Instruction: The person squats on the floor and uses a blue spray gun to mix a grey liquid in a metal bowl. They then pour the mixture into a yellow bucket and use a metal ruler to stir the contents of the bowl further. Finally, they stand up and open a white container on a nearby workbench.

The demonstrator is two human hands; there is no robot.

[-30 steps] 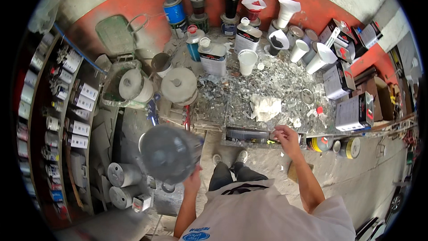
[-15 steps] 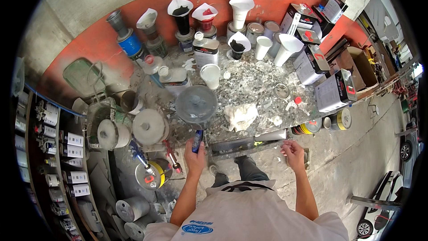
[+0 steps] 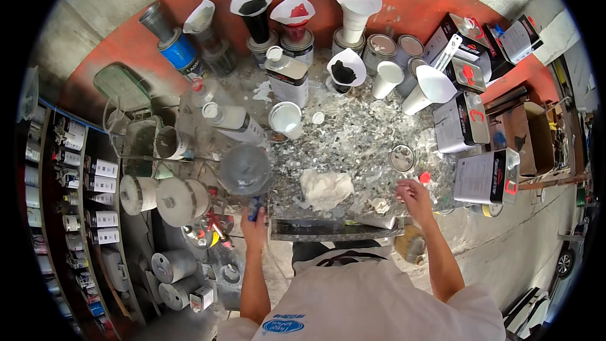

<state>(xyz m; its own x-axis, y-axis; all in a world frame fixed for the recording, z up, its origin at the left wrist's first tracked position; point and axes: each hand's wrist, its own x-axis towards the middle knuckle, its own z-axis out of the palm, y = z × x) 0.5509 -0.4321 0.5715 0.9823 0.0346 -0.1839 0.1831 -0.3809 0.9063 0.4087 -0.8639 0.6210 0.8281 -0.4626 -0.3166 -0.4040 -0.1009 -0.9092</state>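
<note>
My left hand (image 3: 254, 230) is wrapped round the blue handle of a spray gun (image 3: 254, 207). The gun's big round translucent grey cup (image 3: 245, 169) sits above the handle and hides part of the bench's left edge. My right hand (image 3: 415, 197) is over the front right of the bench, fingers loosely bent and a little apart, with nothing seen between them. Just beyond its fingers lies a red cap (image 3: 425, 177), and farther off a round tin lid (image 3: 401, 158). A crumpled white cloth (image 3: 327, 189) lies between my hands.
White paper strainers rest in cups along the back, one holding a black residue (image 3: 344, 74). A white cup (image 3: 285, 119) and solvent cans (image 3: 237, 124) stand left of centre; rectangular cans (image 3: 483, 177) line the right. More spray guns (image 3: 219, 224) hang at left, beside lidded pots (image 3: 183, 203).
My view has shifted closer to the bench. The spray gun in my left hand has moved left, and my right hand has come from before the bench edge to over it, near the red cap.
</note>
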